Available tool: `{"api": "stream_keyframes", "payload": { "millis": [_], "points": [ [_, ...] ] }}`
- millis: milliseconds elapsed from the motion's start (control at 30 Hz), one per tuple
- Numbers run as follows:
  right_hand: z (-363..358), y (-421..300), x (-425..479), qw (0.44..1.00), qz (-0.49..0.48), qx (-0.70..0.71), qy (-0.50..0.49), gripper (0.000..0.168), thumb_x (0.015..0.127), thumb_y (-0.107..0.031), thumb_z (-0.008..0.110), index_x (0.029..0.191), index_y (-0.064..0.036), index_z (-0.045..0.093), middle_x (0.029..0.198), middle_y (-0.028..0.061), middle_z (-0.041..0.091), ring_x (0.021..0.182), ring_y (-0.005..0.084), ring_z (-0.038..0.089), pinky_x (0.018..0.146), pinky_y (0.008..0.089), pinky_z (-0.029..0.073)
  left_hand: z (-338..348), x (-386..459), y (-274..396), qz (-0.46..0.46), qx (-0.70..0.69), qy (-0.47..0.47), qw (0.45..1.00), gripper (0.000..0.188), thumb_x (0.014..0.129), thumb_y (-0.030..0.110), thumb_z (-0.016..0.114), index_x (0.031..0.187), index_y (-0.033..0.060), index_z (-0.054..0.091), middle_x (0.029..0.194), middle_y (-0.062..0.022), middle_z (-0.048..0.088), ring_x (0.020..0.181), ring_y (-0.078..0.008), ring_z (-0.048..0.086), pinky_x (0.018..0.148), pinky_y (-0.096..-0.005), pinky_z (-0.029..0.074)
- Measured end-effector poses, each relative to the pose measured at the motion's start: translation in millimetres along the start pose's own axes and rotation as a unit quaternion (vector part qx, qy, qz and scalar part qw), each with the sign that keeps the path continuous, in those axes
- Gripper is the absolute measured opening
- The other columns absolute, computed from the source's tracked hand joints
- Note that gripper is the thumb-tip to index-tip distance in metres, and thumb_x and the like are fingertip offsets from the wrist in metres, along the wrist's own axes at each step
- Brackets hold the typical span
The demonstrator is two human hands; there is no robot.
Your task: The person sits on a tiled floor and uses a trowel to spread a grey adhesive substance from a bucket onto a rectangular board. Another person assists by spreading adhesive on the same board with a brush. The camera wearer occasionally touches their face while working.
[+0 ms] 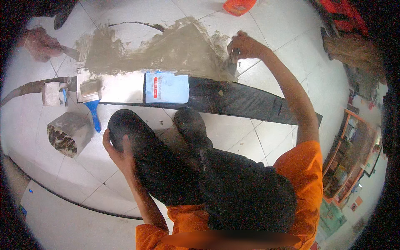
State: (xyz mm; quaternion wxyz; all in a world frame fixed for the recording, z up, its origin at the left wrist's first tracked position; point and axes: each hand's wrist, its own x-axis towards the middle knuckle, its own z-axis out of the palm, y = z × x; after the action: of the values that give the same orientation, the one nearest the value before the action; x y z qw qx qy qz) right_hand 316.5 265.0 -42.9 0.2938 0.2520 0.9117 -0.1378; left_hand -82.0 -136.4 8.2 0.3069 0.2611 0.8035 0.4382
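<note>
My right hand (243,47) is closed round the handle of a putty knife (232,67), whose blade lies at the right edge of a spread of grey-brown paste (175,50) on the tiled floor. My left hand (120,153) rests on my left knee with fingers spread and holds nothing. In front of my knees a blue-handled paintbrush (94,114) lies with its bristles on a white sheet (122,87). A light-blue printed packet (167,88) lies beside the sheet on a long black strip (218,95). Paste covers the sheet's far edge.
At the upper left, a co-worker's hand (42,45) holds a scraper (70,52) at the paste. A dirty, open-ended container (70,134) lies left of my knee, with a small whitish box (53,93) beyond it. A red plastic object (239,6) is at the top; a glass-fronted cabinet (350,156) stands right.
</note>
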Motion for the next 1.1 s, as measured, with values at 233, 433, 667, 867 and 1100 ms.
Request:
{"api": "stream_keyframes", "payload": {
  "millis": [233, 433, 667, 867, 1100],
  "points": [
    [-12.4, -10.3, 37.4, 0.976, -0.023, -0.177, 0.122, 0.03, 0.074, -0.024, 0.079, 0.102, -0.017, 0.073, 0.107, 0.0041, 0.067, 0.119, 0.0283, 0.056, 0.108, 0.0462, 0.04, 3.9, 1.4, 1.0, -0.002, 0.038, 0.007, 0.999, 0.061, 0.094, 0.021, 0.073, 0.144, 0.0029, 0.044, 0.142, -0.0162, 0.05, 0.127, -0.0305, 0.052, 0.111, -0.0416, 0.04],
    [-31.7, -42.0, 43.8, 0.982, -0.106, -0.154, -0.002, 0.02, 0.075, -0.022, 0.078, 0.091, -0.012, 0.073, 0.104, 0.0047, 0.069, 0.116, 0.0229, 0.062, 0.114, 0.0474, 0.037, 4.6, 0.5, 3.4, -0.005, 0.001, 0.008, 1.0, 0.06, 0.093, 0.019, 0.072, 0.144, 0.0016, 0.045, 0.144, -0.0172, 0.048, 0.131, -0.0309, 0.049, 0.113, -0.0416, 0.038],
    [-29.9, -11.7, 72.5, 0.983, -0.056, -0.147, 0.094, 0.03, 0.069, -0.024, 0.082, 0.095, -0.013, 0.073, 0.104, 0.0081, 0.069, 0.116, 0.0258, 0.062, 0.116, 0.0501, 0.035, 4.5, 3.3, -5.5, -0.009, -0.011, -0.001, 1.0, 0.06, 0.095, 0.019, 0.071, 0.144, -0.001, 0.043, 0.145, -0.0192, 0.047, 0.134, -0.0315, 0.047, 0.116, -0.0422, 0.035],
    [-47.0, -25.8, 76.6, 0.982, -0.111, -0.15, -0.002, 0.04, 0.064, -0.03, 0.086, 0.098, -0.014, 0.073, 0.107, 0.008, 0.069, 0.118, 0.0292, 0.06, 0.114, 0.0495, 0.036, 5.3, 1.3, 3.3, -0.024, 0.006, 0.01, 1.0, 0.06, 0.095, 0.018, 0.071, 0.145, 0.0001, 0.043, 0.146, -0.0187, 0.046, 0.134, -0.0316, 0.047, 0.116, -0.0421, 0.035],
    [-45.8, 2.6, 124.5, 0.992, -0.048, -0.117, 0.008, 0.05, 0.059, -0.035, 0.088, 0.1, -0.013, 0.071, 0.109, 0.01, 0.069, 0.119, 0.0397, 0.056, 0.111, 0.0493, 0.038, 0.8, 6.1, -8.9, -0.019, 0.01, 0.001, 1.0, 0.061, 0.094, 0.016, 0.071, 0.146, 0.001, 0.043, 0.147, -0.0183, 0.046, 0.135, -0.0321, 0.046, 0.117, -0.0422, 0.034]
  ]
}}
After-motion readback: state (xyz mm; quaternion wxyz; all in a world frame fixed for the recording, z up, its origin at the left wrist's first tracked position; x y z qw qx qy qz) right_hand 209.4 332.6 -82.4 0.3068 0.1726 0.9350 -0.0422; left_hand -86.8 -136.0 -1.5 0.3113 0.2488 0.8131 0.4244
